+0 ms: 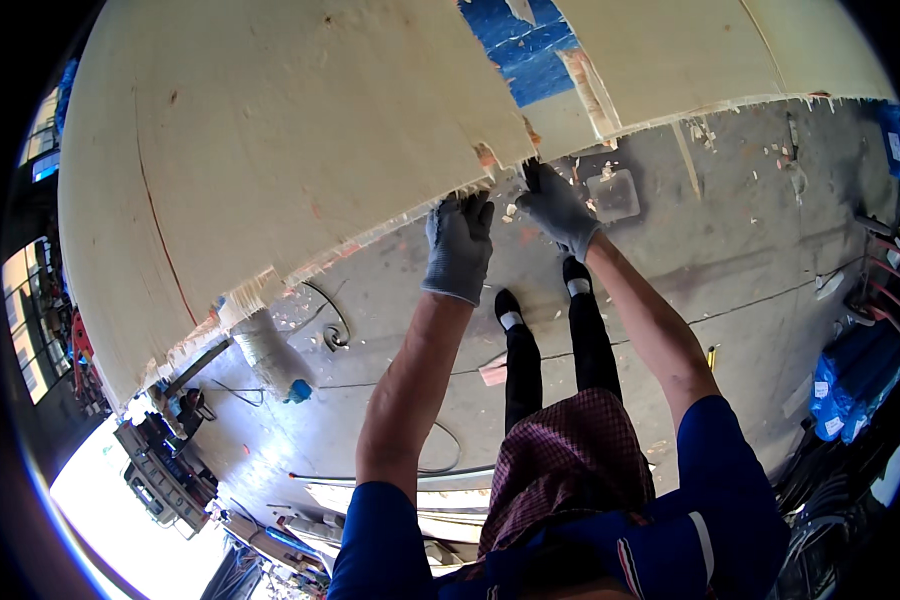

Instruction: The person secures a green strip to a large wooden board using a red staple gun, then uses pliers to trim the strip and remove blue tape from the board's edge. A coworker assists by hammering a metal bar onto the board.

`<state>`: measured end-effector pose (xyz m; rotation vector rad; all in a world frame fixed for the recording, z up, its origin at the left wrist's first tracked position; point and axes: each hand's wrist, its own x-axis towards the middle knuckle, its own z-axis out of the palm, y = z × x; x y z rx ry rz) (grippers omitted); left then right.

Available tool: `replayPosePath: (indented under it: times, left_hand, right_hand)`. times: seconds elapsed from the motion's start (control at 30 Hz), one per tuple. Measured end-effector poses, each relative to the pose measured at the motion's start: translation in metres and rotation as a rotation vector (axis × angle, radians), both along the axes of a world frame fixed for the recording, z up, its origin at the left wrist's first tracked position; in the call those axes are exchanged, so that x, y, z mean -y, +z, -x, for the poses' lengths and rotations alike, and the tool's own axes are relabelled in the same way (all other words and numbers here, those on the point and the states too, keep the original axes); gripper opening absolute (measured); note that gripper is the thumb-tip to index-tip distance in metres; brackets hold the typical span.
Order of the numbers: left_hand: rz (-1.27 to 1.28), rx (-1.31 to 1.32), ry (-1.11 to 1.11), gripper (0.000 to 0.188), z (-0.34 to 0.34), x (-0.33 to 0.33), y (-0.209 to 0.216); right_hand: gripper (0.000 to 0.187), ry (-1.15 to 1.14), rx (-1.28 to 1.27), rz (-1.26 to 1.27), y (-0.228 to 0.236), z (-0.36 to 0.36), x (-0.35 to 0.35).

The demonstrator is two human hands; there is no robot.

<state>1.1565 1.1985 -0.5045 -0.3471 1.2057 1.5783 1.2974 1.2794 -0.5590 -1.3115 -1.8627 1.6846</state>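
A large pale wood veneer sheet [300,110] with a ragged, splintered near edge spreads out in front of me. My left hand [457,248], in a grey glove, has its fingers curled around that edge just left of a torn notch. Beside it, my right hand [562,212], gloved the same way, is closed at the edge near the notch, its dark fingertips against the wood. The fingertips of both hands are partly hidden. Above the notch, a gap in the veneer shows a blue surface [530,50], with a loose torn veneer strip [590,90] along its right side.
Wood chips [705,130] litter the grey concrete floor [730,250] under the sheet. A wrapped roll [270,350] and a curled black cable [336,335] lie to the left. Blue wrapped bundles [850,380] stand at the right, and long boards [420,500] lie near me.
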Motion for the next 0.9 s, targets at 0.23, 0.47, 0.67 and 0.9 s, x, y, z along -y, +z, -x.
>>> replayPosePath:
  times: [0.23, 0.47, 0.67, 0.9]
  left_hand:
    - [0.008, 0.000, 0.066, 0.026, -0.003, 0.001, 0.002]
    - [-0.061, -0.779, -0.367, 0.023, 0.003, 0.019, -0.017]
    - [-0.008, 0.089, -0.012, 0.020, 0.017, 0.012, -0.008]
    - [-0.019, 0.011, -0.037, 0.024, 0.008, 0.008, -0.008]
  right_hand:
    - [0.029, 0.049, 0.142, -0.310, -0.012, 0.011, 0.005]
    - [0.027, -0.030, 0.208, -0.688, -0.114, 0.026, -0.032]
    - [0.024, 0.373, -0.509, 0.609, -0.177, 0.001, -0.076]
    - [0.021, -0.262, -0.213, 0.304, -0.057, -0.011, 0.048]
